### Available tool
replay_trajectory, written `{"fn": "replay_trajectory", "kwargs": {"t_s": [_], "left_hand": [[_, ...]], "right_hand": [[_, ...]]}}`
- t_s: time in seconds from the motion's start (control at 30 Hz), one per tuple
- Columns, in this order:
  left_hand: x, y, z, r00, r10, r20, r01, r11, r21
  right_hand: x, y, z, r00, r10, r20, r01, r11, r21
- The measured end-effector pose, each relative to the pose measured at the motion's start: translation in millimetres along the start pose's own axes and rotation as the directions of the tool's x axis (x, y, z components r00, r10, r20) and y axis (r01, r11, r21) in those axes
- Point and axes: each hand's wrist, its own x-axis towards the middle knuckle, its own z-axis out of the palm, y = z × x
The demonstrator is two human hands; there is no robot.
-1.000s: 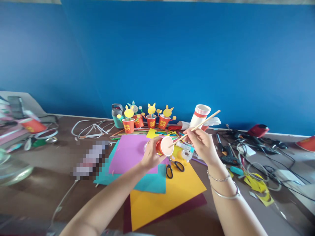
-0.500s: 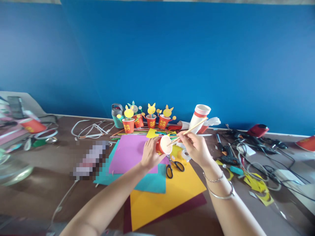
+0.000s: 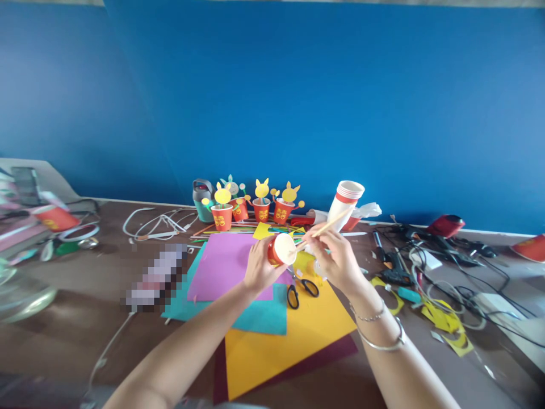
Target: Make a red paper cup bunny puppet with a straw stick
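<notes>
My left hand is wrapped round a red paper cup. The cup is tilted, its pale round end turned up towards me. Between the fingers of my right hand is a pale wooden chopstick, held slantwise. Its lower tip meets the cup's pale end; I cannot make out whether it goes through or only touches. Black-handled scissors lie below the hands on a yellow sheet. Under my left hand are a purple sheet and a teal sheet.
Several red cups with yellow paper animal heads stand at the back, beside a teal flask. A stack of white cups leans there too. A glue gun, tangled cables and yellow scraps lie right; a blurred phone-like device lies left.
My right hand has shifted slightly left and down, with the chopstick angled more steeply. The cup has moved slightly left and up, its pale end facing me a little more.
</notes>
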Motion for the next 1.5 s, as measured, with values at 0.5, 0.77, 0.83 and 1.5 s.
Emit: {"fn": "replay_trajectory", "kwargs": {"t_s": [0.5, 0.77, 0.83, 1.5], "left_hand": [[1.5, -4.2, 1.0, 0.984, -0.098, 0.147, 0.136, 0.953, -0.271], [-3.9, -3.6, 2.0, 0.991, -0.025, 0.13, 0.052, 0.976, -0.21], [-3.4, -3.5, 2.8, 0.983, -0.093, 0.158, 0.144, 0.923, -0.355], [5.5, 1.4, -4.7, 0.896, -0.135, 0.423, 0.433, 0.476, -0.765]], "right_hand": [[6.4, 5.0, -24.5, 0.908, 0.413, 0.074, -0.363, 0.683, 0.634], [5.8, 8.9, -11.2, 0.935, 0.351, -0.042, -0.282, 0.813, 0.509], [4.7, 8.9, -7.1, 0.948, 0.316, -0.046, -0.263, 0.853, 0.451], [0.0, 8.8, 15.6, 0.985, -0.163, 0.06, 0.166, 0.985, -0.052]]}}
